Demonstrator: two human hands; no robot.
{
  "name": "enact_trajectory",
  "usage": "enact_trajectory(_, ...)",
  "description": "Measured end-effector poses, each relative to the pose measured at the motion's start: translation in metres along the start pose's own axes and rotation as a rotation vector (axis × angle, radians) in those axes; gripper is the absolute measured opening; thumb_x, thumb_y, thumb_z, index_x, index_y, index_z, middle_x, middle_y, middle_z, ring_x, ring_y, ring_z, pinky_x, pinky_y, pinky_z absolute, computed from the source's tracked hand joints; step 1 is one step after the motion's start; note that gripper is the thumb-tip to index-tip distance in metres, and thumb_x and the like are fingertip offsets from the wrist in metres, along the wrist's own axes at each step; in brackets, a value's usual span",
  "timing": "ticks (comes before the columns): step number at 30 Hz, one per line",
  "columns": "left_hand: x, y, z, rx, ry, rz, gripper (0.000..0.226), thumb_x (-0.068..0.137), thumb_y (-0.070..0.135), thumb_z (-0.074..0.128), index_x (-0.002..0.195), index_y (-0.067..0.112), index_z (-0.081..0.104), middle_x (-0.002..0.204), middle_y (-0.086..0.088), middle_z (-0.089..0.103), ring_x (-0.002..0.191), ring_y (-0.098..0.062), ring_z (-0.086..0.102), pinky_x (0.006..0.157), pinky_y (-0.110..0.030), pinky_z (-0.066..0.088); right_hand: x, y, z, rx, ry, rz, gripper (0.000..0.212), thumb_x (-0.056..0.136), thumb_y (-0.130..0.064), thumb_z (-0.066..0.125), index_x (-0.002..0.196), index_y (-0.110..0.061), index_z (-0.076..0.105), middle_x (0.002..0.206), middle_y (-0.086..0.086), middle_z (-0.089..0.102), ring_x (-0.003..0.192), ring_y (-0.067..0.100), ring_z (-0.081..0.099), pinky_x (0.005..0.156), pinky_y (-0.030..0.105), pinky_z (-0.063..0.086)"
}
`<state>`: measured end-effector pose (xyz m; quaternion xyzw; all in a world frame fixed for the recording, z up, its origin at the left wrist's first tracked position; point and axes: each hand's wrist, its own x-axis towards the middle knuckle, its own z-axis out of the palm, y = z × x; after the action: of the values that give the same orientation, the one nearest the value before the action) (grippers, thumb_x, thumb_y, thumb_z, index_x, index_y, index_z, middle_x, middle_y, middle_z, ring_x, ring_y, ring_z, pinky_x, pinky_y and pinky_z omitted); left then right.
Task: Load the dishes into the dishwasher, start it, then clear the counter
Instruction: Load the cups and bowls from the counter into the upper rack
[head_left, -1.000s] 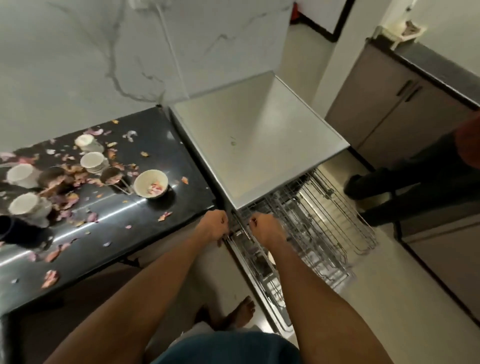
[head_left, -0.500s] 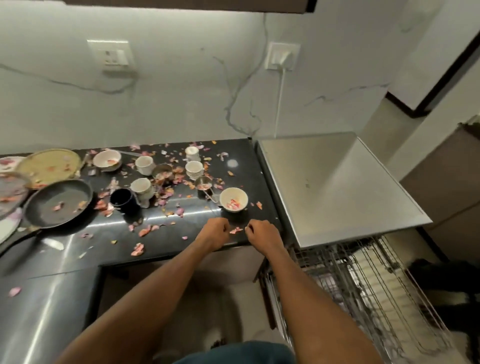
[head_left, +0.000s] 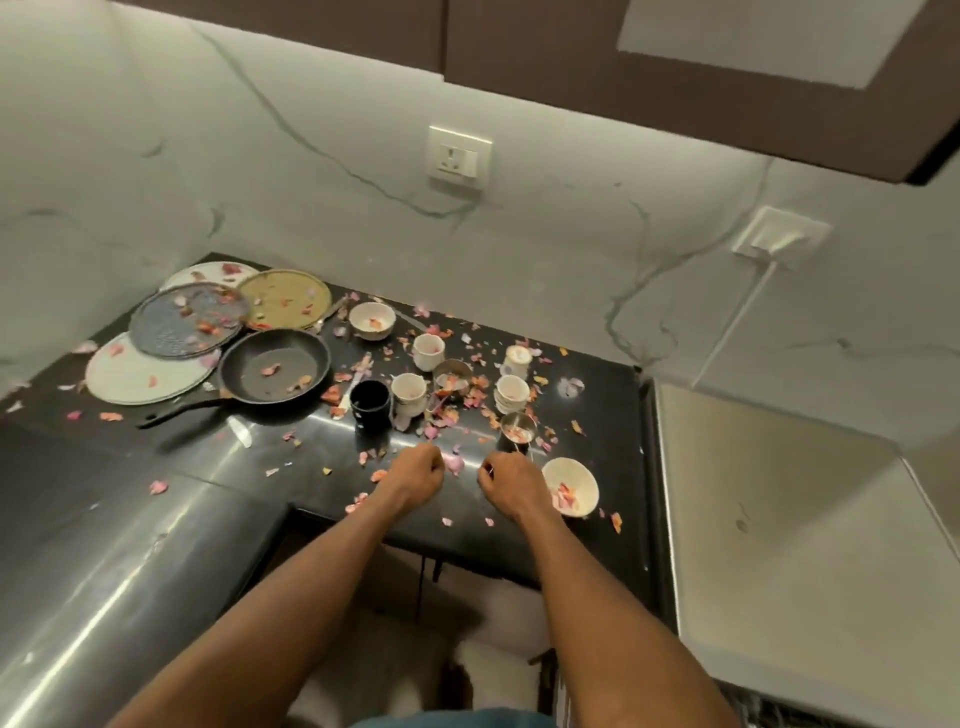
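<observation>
Over the black surface we hold both hands low, the loading step not yet begun. Our left hand and right hand have fingers curled and hold nothing we can see. Next we judge the white bowl, touching the right hand at three o'clock, needs lifting; cups wait at twelve o'clock.
</observation>
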<state>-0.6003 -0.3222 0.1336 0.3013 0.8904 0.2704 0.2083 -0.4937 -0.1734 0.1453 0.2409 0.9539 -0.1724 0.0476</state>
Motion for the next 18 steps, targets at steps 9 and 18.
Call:
enact_trajectory(9,0.008,-0.060,-0.051,-0.158,0.232,-0.321,0.016,0.082,0.010,0.058,0.087,0.011,0.074,0.090,-0.009,0.073,0.086,-0.025,0.067,0.078,-0.039,0.055,0.102,-0.100,0.009,-0.039,-0.128,-0.261,0.022,0.096,-0.028,0.058,0.116,-0.017,0.060,0.114,0.014,0.068,0.103,0.035,0.067,0.080,0.042,0.053)
enact_trajectory(18,-0.012,-0.117,-0.059,-0.211,0.306,-0.485,0.021,0.089,0.010,0.058,0.098,0.017,0.075,0.100,-0.002,0.073,0.093,-0.017,0.067,0.083,-0.032,0.055,0.165,-0.151,0.019,-0.252,-0.230,-0.357,0.098,0.086,-0.035,0.080,0.163,-0.028,0.018,0.168,0.017,0.019,0.155,0.039,0.016,0.124,0.058,0.017)
